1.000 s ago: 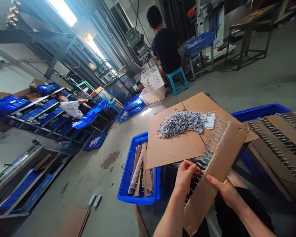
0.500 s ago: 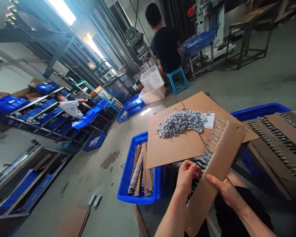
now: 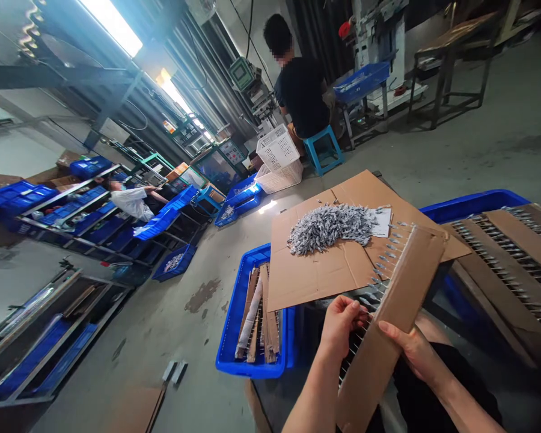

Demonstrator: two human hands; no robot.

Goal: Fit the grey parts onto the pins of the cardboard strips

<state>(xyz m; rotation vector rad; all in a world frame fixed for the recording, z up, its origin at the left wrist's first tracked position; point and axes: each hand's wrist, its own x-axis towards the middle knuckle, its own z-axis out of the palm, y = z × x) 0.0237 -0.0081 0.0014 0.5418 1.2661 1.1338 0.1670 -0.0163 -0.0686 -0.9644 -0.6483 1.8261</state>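
My right hand (image 3: 412, 349) grips a long cardboard strip (image 3: 394, 319), thumb on its front face. Thin pins stick out along the strip's left edge, and the upper ones carry small grey pointed pieces (image 3: 385, 264). At that edge, partway down, my left hand (image 3: 342, 325) is closed in a pinch. Whatever lies between its fingertips is too small and hidden to make out. Below the left hand the pins look bare. Beyond the strip, a heap of similar grey pieces (image 3: 329, 225) lies on a flat cardboard sheet (image 3: 315, 276), partly over a white paper (image 3: 381, 222).
A blue crate (image 3: 228, 337) holding pinned cardboard strips stands left of the sheet. On the right, more filled strips (image 3: 505, 258) rest over another blue crate (image 3: 478, 199). One person (image 3: 302, 90) sits on a blue stool ahead; another (image 3: 133, 201) is by the left racks.
The view has shifted very slightly. Both hands keep nearly the same place on the strip, the left still pinching at its pinned edge.
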